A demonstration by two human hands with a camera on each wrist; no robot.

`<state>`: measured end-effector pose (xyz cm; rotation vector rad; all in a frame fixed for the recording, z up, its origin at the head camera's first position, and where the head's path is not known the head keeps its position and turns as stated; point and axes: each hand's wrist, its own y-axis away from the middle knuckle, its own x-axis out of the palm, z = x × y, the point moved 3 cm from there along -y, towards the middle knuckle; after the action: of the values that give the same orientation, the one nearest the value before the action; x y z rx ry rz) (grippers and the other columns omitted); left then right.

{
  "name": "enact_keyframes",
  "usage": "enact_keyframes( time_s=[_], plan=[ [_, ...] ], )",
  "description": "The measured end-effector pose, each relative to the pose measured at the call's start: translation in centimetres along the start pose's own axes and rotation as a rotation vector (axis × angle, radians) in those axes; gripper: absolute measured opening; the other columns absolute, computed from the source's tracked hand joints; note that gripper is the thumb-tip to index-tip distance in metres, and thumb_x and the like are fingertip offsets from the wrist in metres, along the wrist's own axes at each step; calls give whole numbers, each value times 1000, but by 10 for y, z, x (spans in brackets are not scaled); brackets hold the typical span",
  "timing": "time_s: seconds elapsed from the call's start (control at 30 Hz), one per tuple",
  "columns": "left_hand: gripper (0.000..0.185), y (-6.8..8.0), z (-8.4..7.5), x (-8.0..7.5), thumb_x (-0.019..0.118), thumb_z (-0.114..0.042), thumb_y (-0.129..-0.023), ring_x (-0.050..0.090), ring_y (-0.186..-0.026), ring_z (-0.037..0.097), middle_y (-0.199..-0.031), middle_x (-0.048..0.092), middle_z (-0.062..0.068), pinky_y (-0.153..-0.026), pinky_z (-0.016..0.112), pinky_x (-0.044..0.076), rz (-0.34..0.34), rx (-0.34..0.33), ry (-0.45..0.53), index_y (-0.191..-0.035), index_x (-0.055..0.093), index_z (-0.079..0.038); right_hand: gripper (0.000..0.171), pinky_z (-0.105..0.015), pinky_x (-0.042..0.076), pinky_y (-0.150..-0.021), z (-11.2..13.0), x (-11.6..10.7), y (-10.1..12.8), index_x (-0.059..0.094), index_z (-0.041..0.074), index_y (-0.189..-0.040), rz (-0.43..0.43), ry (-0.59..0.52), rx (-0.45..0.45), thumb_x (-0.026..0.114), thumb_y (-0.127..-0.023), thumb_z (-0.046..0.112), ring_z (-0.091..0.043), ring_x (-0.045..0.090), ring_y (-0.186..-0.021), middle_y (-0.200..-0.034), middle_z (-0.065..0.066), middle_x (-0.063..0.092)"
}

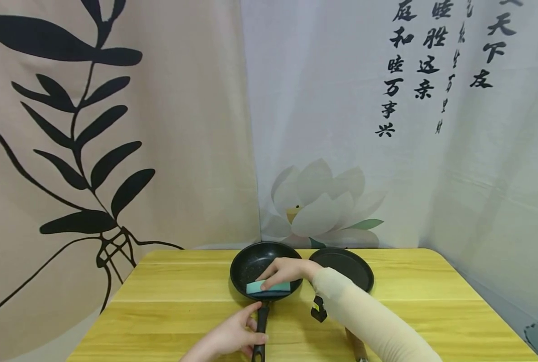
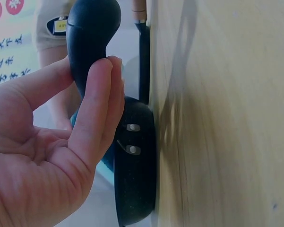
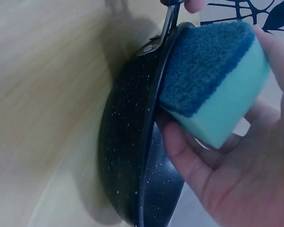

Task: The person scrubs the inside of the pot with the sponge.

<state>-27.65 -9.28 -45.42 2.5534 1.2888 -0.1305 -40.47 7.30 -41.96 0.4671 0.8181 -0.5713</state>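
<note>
A black frying pan (image 1: 246, 264) with a speckled surface sits on the wooden table. My left hand (image 1: 235, 332) grips its black handle (image 1: 262, 322), thumb on one side and fingers on the other, as the left wrist view also shows. Over the pan, my right hand (image 1: 287, 270) holds a two-layer sponge (image 1: 275, 288) between thumb and fingers. In the right wrist view the sponge (image 3: 217, 80) has a dark blue scouring side facing the pan's rim and a light green foam side. The sponge is at the pan's near edge, by the handle joint.
A flat black pan (image 1: 343, 264) lies to the right, its brown wooden handle (image 1: 356, 347) partly behind my right sleeve (image 1: 373, 311). A small black device (image 1: 319, 309) with a yellow label is at that sleeve. Printed curtains (image 1: 196, 125) hang behind the table (image 1: 160, 301).
</note>
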Motion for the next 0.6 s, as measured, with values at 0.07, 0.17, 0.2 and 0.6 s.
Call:
enact_keyframes(
  time_s=[0.07, 0.17, 0.2, 0.6],
  plan=[
    [79, 0, 0, 0, 68, -6, -90, 62, -61, 16, -87, 59, 13, -57, 33, 56, 1, -1, -5, -148, 18, 13, 36, -24, 48, -86, 0, 0, -1, 70, 27, -121, 1, -5, 1, 68, -88, 41, -2, 59, -105, -117, 14, 65],
    [78, 0, -1, 1, 68, -5, -90, 62, -61, 15, -87, 60, 13, -57, 34, 56, 2, 0, -8, -147, 18, 13, 37, -25, 48, -87, 1, 1, -4, 69, 27, -122, 5, -12, 2, 68, -88, 41, -2, 58, -105, -119, 14, 65],
    [78, 0, -1, 0, 68, -5, -90, 62, -61, 15, -87, 60, 13, -57, 34, 56, 3, 1, -8, -147, 18, 14, 37, -25, 48, -87, 1, 1, -5, 69, 27, -122, 5, -14, 2, 67, -88, 41, -2, 58, -105, -119, 14, 65],
    [79, -2, 2, 0, 68, -4, -90, 62, -62, 17, -89, 58, 13, -60, 37, 56, -9, -13, 7, -148, 17, 12, 38, -28, 48, -85, 3, 6, -15, 67, 28, -125, -57, -63, 33, 67, -90, 43, -6, 60, -102, -120, 11, 65]
  ],
)
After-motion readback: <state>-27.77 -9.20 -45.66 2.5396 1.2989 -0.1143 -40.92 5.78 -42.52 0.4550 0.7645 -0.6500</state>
